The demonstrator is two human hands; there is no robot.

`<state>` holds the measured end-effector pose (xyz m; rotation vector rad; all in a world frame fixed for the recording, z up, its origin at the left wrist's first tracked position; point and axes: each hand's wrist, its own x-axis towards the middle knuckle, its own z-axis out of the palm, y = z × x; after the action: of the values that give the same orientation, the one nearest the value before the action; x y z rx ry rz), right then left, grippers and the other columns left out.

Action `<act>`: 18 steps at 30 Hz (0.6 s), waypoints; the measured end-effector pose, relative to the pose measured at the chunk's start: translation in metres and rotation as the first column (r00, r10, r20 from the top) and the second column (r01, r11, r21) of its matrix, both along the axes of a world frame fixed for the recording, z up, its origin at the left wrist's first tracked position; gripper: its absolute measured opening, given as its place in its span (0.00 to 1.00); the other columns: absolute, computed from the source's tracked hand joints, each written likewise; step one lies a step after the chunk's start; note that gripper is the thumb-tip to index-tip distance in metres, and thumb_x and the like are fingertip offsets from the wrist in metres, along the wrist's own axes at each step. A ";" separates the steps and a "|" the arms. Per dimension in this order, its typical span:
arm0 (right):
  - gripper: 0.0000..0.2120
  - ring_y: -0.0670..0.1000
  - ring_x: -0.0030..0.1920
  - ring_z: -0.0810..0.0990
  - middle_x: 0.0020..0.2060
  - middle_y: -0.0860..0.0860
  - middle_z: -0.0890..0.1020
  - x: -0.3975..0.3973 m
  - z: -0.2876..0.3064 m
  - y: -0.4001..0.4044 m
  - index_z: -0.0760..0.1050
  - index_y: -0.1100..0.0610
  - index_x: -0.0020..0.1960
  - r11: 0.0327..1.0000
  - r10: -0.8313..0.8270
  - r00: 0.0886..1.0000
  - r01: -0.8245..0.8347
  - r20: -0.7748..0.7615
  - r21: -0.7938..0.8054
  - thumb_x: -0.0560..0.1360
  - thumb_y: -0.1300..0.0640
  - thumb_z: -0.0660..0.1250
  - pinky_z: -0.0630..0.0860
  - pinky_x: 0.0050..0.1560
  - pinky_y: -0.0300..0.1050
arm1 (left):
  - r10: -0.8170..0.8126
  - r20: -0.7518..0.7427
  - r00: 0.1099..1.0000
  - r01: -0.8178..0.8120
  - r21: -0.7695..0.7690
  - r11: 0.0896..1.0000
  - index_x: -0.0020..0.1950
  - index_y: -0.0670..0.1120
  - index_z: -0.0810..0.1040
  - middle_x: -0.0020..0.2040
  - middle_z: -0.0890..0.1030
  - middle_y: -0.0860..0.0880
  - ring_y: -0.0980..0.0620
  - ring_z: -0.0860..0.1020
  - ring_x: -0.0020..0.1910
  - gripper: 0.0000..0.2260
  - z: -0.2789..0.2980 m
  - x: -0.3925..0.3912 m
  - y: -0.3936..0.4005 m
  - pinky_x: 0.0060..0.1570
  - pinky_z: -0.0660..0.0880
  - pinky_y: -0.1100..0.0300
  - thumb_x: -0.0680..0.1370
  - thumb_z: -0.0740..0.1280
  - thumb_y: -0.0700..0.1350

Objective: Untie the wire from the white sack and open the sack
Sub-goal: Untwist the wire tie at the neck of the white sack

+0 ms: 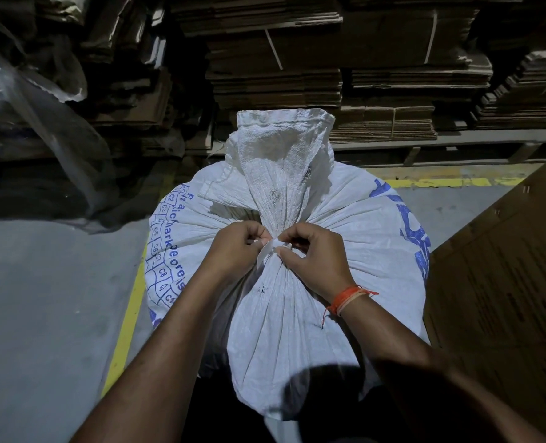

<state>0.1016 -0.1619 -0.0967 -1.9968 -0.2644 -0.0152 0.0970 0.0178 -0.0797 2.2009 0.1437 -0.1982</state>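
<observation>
A full white woven sack [354, 238] with blue print stands on the floor in front of me. Its neck is gathered and bound, and the loose top [281, 148] fans upward behind the knot. A flat white tie [266, 251] wraps the neck, with a short end hanging down. My left hand [236, 247] pinches the tie from the left. My right hand [313, 257], with an orange thread on its wrist, pinches the tie at the knot from the right. The fingers hide most of the knot.
Stacks of flattened cardboard [329, 59] on pallets rise behind the sack. A large cardboard sheet [505, 282] leans at the right. Clear plastic wrap [25, 91] hangs at the left. Yellow floor lines [127, 318] run beside the sack on grey concrete.
</observation>
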 end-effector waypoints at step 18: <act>0.04 0.46 0.41 0.85 0.37 0.47 0.85 -0.002 0.000 0.002 0.84 0.55 0.43 1.000 -0.022 1.000 0.022 0.020 0.009 0.69 0.59 0.78 0.84 0.47 0.49 | 0.053 -0.062 0.997 -0.063 -0.167 0.984 0.45 0.47 0.85 0.36 0.84 0.52 0.57 0.77 0.33 0.02 0.001 -0.001 0.005 0.37 0.73 0.60 0.75 0.75 0.41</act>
<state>0.0995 -0.1600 -0.0966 -1.9915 -0.2548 -0.0509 0.0956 0.0226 -0.0786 2.0205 0.2150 -0.2324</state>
